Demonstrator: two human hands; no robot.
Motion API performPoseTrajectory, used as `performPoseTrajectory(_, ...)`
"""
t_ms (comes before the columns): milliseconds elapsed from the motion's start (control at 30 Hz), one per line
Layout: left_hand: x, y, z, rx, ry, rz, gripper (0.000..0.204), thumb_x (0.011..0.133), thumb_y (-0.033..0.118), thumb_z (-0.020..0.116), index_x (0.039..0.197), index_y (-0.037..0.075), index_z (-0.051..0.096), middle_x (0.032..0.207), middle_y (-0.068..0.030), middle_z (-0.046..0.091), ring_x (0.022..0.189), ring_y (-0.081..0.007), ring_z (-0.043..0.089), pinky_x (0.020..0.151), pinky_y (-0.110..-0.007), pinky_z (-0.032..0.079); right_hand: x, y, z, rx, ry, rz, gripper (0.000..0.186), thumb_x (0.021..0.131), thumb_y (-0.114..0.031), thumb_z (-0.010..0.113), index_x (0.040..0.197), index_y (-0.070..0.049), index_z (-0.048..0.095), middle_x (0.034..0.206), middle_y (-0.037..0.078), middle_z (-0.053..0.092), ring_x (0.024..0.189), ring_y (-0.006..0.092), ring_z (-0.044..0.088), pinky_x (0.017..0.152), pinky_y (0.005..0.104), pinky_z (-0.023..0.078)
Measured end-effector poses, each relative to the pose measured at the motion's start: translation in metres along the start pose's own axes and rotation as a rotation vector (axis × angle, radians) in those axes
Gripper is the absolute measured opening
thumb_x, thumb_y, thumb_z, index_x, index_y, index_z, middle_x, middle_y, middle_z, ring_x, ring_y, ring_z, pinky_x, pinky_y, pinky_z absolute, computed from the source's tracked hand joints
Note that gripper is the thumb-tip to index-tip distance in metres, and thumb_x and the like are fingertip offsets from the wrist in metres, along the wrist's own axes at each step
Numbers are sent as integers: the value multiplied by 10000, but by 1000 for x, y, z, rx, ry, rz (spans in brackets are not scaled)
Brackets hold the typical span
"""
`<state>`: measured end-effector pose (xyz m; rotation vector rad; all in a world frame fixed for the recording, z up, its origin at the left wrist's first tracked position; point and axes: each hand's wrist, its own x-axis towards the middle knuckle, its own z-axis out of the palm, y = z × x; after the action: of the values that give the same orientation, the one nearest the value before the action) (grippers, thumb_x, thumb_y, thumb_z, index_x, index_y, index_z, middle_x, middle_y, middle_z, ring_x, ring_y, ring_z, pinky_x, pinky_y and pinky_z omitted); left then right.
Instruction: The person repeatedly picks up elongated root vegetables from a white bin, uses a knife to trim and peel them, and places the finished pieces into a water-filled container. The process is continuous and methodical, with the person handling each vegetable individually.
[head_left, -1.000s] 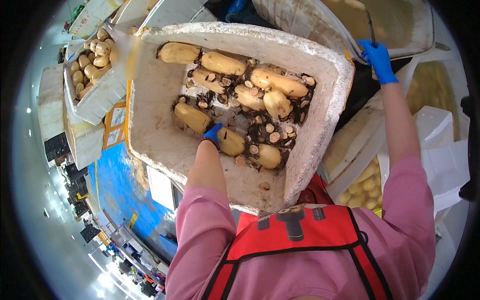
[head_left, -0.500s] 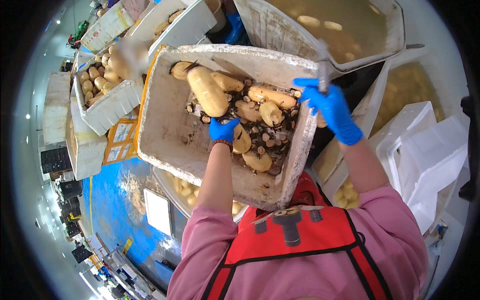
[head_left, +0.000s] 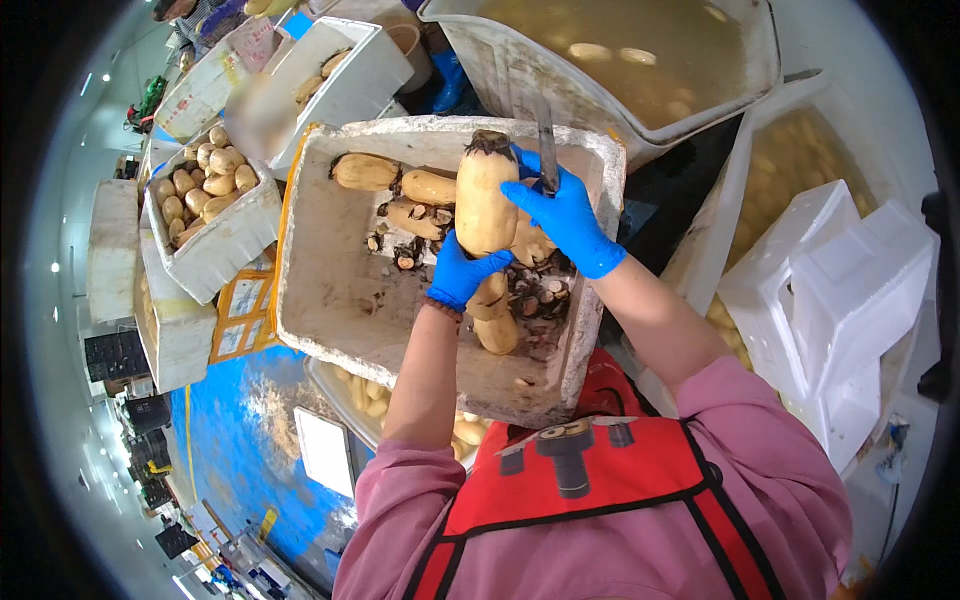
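Note:
My left hand, in a blue glove, grips the lower end of a thick, pale lotus root. The root's dark, ragged end points away from me. My gloved right hand is closed around a knife whose blade sticks up past the fingers. Its fingers also lie against the root's right side; the knife's handle is hidden in the hand. Beneath both hands stands a dirty white foam box. Inside lie more lotus root pieces and small cut-off ends among dark scraps.
Behind the box is a large tub of murky water with roots floating in it. White foam pieces are stacked at the right. A foam box of roots stands at the left. A basin of roots sits below the box's near edge.
My right hand has come left with the knife, from over the box's right rim to the root. The held root has shifted right and turned from a leftward slant to nearly straight.

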<state>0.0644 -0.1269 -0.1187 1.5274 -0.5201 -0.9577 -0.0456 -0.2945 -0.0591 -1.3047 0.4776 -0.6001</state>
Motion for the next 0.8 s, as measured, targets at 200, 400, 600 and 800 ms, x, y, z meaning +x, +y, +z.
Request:
performPoseTrajectory(200,5,80,16,168,264,492,986,588,218,889,1370,33,318,1263,-171,509,1114,-260,548,920,-366,498,-2,-10,14,-285,-194,-278,492,800,-162,693,1274,-116,571,794,108,624,665,161,569,638,317,482)
performPoseTrajectory(400,-21,88,6,262,341,396,800,607,223,877,1237,20,427,1143,-137,578,1013,-239,602,848,-354,534,14,-66,17,-1128,-326,-728,252,804,-160,595,1039,-80,636,749,120,651,648,318,640,537,409,511)
performPoseTrajectory(600,-34,100,11,232,289,432,759,598,221,876,1197,26,453,1115,-123,578,1011,-229,592,859,-350,519,20,-82,36,-1339,-377,-793,192,809,-168,585,957,-66,653,708,119,644,651,285,651,530,395,518)
performPoseTrajectory(800,-55,86,4,331,437,390,722,595,299,875,1148,35,493,1112,-112,574,1002,-245,584,850,-377,504,49,-65,42,-1332,-492,-676,265,773,-178,619,1025,-100,650,788,136,653,707,335,643,572,438,521)
